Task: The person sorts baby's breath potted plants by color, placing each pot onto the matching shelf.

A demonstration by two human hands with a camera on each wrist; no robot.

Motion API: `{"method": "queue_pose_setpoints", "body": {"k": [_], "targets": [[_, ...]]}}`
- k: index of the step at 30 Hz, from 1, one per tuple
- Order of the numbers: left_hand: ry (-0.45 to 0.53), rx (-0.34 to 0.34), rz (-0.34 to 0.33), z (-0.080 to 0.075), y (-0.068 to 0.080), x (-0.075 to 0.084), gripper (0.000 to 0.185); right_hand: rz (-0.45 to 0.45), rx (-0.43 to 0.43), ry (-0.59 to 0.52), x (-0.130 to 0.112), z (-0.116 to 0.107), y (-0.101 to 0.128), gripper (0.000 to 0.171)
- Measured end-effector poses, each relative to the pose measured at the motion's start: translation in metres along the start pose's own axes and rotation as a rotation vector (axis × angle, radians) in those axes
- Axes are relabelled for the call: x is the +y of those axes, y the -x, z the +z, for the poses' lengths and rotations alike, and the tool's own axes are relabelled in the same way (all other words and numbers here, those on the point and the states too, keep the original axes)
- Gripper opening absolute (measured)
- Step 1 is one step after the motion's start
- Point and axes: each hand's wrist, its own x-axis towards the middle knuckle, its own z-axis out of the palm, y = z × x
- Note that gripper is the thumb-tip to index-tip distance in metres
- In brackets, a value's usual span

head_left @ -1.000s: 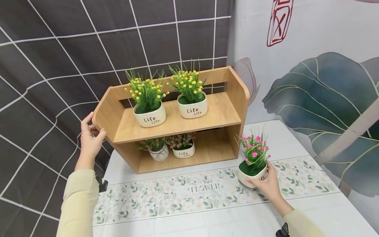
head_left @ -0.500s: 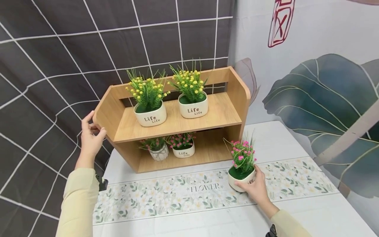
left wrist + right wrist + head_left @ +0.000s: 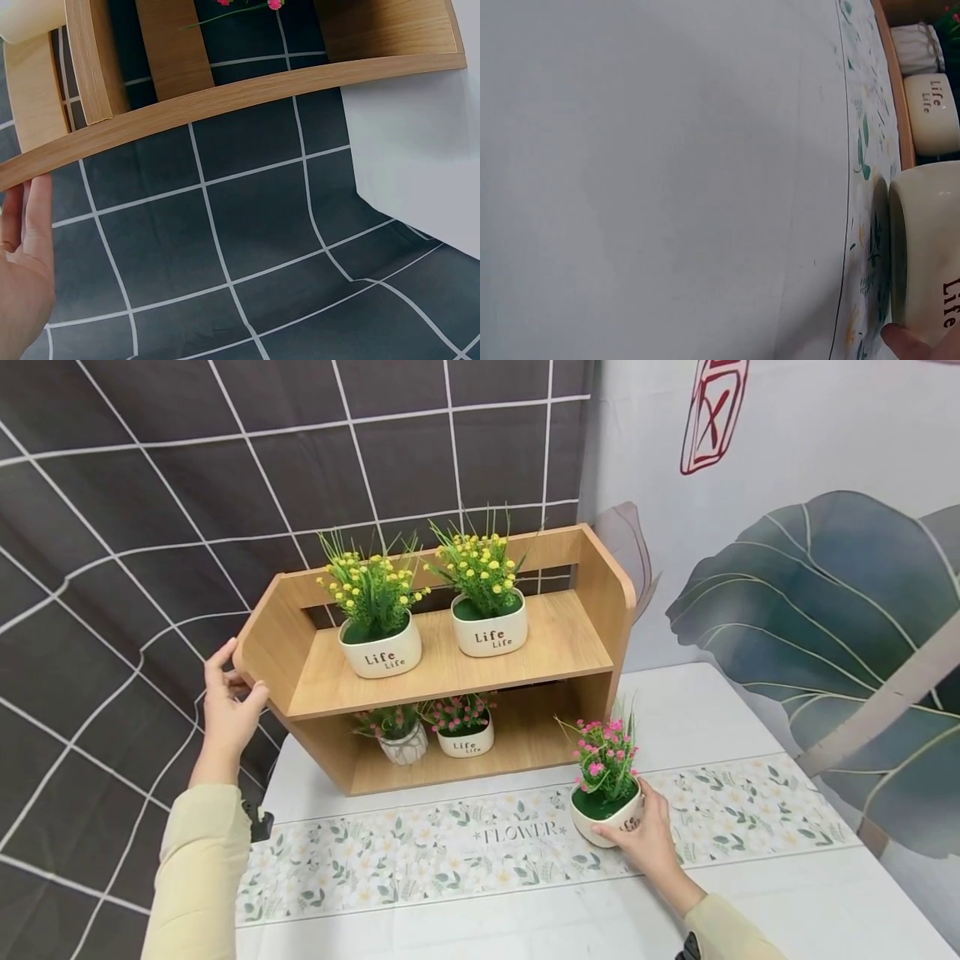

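Four pots already sit in the wooden shelf: two yellow above, two pink below; right hand fingers grip a fifth pot, left hand fingers clasp the shelf's left end

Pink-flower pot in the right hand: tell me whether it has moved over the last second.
Yes. The pink-flower pot, gripped by the right hand, has slid left along the floral runner, toward the wooden shelf.

My right hand grips a cream ceramic pot of pink flowers lettered black, over a white table runner with green leaf print, beside the light-brown wooden shelf against a charcoal white-gridded cloth backdrop.
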Motion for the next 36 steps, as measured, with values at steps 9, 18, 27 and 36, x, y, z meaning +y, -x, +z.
{"method": "queue_pose_setpoints", "body": {"k": [9,18,27,36], "targets": [[0.004,0.014,-0.026,-0.002,0.002,0.002,0.068,0.031,-0.092,-0.094,-0.002,-0.007,0.000,0.101],[0.022,0.022,-0.027,-0.003,0.002,0.002,0.067,0.131,-0.182,-0.173,-0.001,-0.014,-0.007,0.096],[0.019,0.010,-0.044,-0.002,-0.001,0.001,0.068,0.067,-0.275,-0.147,0.010,-0.016,-0.016,0.103],[0.034,0.006,-0.023,0.000,-0.001,0.000,0.069,0.071,-0.352,-0.148,0.011,-0.015,-0.025,0.103]]}}
